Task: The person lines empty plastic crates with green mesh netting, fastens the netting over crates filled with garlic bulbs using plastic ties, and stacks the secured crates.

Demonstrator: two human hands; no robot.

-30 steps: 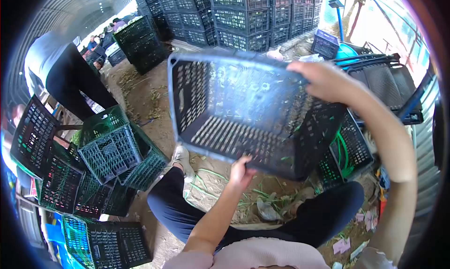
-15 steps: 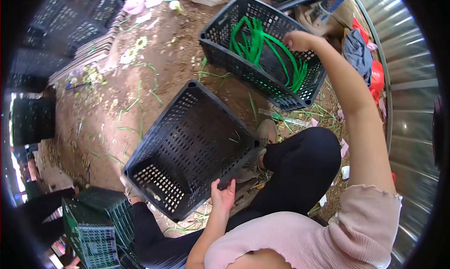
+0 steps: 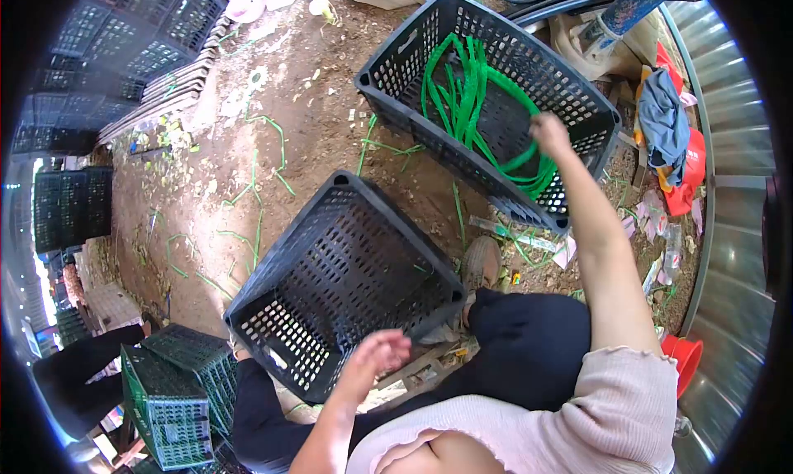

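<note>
An empty black crate [image 3: 355, 263] rests tilted between my legs, its open side facing up toward me. My left hand [image 3: 377, 358] is over its near edge, fingers loosely apart, holding nothing. Farther right stands a second black crate [image 3: 446, 139] with long green net strips [image 3: 471, 94] coiled inside. Over the right part of that crate my right hand [image 3: 548, 135] reaches in with curled fingers at the green strips; what lies between the fingertips is too small to make out.
Stacked dark crates [image 3: 124, 44] stand at the upper left, green crates [image 3: 169, 400] at the lower left beside another person's dark-clad leg [image 3: 83, 375]. A blue post [image 3: 640, 11], red bag [image 3: 687, 172] and metal wall [image 3: 739, 226] are on the right. Green scraps litter the ground.
The black crate has come down from both hands to the ground between my legs. My left hand has lifted off its edge. My right hand has moved into the crate of green strips. The view has turned right.
</note>
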